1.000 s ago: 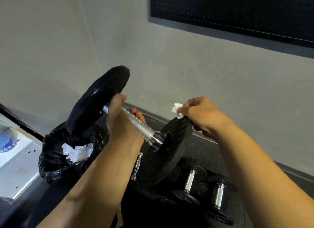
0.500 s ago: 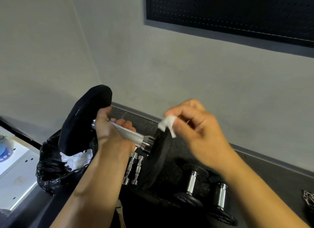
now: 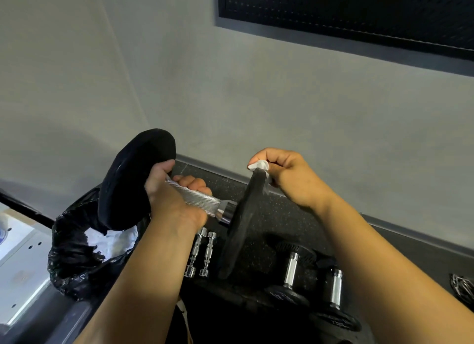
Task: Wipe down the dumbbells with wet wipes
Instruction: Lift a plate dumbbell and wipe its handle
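L hand (image 3: 170, 197) grips the black-plated, knurled-steel dumbbell (image 3: 195, 201) mid-air; R hand (image 3: 287, 178), pinching the crumpled white wet wipe (image 3: 259, 166), is back on the plate's top edge after lifting off. Rim wiping resumes.

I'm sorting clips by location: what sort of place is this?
Probably a gym or home workout corner: a dumbbell held in hand, more dumbbells on speckled rubber flooring, and a black pegboard on the wall.

Place: gym corner | Evidence: black speckled rubber floor (image 3: 279, 215) – small chrome-handled black dumbbells (image 3: 291, 273) at 5 o'clock | black perforated wall panel (image 3: 359, 12) at 1 o'clock
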Available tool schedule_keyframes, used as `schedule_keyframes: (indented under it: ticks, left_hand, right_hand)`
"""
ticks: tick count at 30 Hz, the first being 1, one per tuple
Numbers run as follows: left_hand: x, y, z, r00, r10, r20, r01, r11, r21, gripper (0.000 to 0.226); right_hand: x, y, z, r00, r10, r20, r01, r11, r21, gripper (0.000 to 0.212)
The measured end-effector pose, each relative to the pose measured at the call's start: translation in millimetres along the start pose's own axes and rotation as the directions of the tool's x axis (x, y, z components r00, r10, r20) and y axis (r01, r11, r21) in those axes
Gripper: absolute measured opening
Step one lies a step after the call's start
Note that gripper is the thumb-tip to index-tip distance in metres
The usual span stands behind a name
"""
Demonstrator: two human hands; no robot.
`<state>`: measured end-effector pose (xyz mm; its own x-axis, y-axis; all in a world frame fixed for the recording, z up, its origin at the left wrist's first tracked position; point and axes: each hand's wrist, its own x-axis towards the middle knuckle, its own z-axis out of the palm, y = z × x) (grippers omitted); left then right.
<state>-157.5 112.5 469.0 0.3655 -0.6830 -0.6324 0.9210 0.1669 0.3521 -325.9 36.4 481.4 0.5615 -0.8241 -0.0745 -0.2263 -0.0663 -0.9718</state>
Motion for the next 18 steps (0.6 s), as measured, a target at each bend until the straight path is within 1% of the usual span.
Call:
schedule_keyframes:
  ticks: [4, 5, 7, 11, 13, 15, 16, 18]
  left_hand:
    - [16.5, 2.4, -5.8, 0.999, -0.035, -0.025, 0.034, 0.999, -0.040, 0.048]
    - [21.5, 3.0, -7.9, 0.998, -0.048, -0.032, 0.046, 0.998, -0.044, 0.049]
    - [32.8, 4.4, -12.3, 0.997, -0.066, -0.042, 0.064, 0.997, -0.051, 0.051]
    - [58.4, 3.7, -21.3, 0.996, -0.061, -0.067, 0.057, 0.996, -0.063, 0.051]
    - [73.0, 2.1, -26.5, 0.996, -0.044, -0.078, 0.039, 0.997, -0.066, 0.046]
    - [88.2, 2.0, -32.4, 0.997, -0.078, -0.018, 0.075, 0.989, -0.128, 0.038]
    - [95.6, 2.6, -35.3, 0.995, -0.099, 0.014, 0.100, 0.982, -0.162, 0.037]
    - [110.3, 3.7, -41.4, 0.991, -0.127, 0.035, 0.132, 0.973, -0.190, 0.035]
  right_hand:
    - [18.6, 18.9, 8.5, 0.997, 0.082, 0.008, -0.083, 0.992, 0.097, 0.037]
    - [23.3, 26.2, 10.9, 0.994, 0.106, 0.002, -0.106, 0.986, 0.125, 0.037]
    - [33.1, 42.3, 16.1, 0.991, 0.135, 0.000, -0.133, 0.979, 0.157, 0.030]
    - [50.8, 77.6, 26.2, 0.981, 0.193, -0.016, -0.185, 0.961, 0.205, 0.032]
    - [56.4, 96.0, 33.2, 0.971, 0.237, -0.018, -0.228, 0.951, 0.210, 0.032]
    - [60.4, 116.8, 43.1, 0.953, 0.302, -0.028, -0.285, 0.923, 0.260, 0.033]
    - [61.8, 126.2, 49.2, 0.938, 0.344, -0.037, -0.314, 0.893, 0.321, 0.036]
    - [63.0, 141.7, 59.8, 0.905, 0.422, -0.046, -0.364, 0.827, 0.429, 0.041]
